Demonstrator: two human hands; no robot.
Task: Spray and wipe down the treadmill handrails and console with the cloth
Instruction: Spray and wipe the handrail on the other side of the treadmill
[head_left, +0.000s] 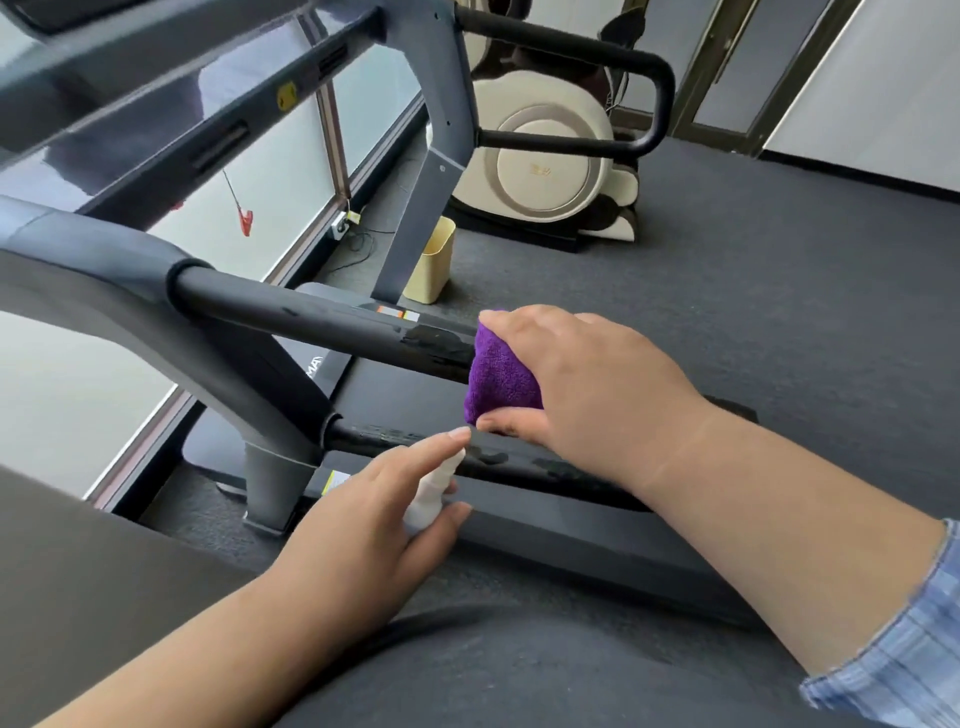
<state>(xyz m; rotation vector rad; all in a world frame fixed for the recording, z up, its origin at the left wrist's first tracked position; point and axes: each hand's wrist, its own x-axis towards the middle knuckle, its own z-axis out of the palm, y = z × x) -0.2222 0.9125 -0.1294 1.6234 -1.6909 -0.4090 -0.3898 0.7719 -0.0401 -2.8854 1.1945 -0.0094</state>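
Partial "MA" on treadmill base (318, 364)

The cloth (498, 374) sits mid-frame, wrapped over the handrail (322, 325) that runs in from the left, under the right hand (576, 379). Just below it, the left hand (363, 525) holds the spray bottle (431, 493). A bin (431, 260) stands above centre, a massage chair (545, 156) at upper right.

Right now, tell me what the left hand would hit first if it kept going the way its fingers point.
Probably the lower handrail: the left hand, holding the white spray bottle, points up and right at it, just under the purple cloth in the right hand. Depth is hard to judge.
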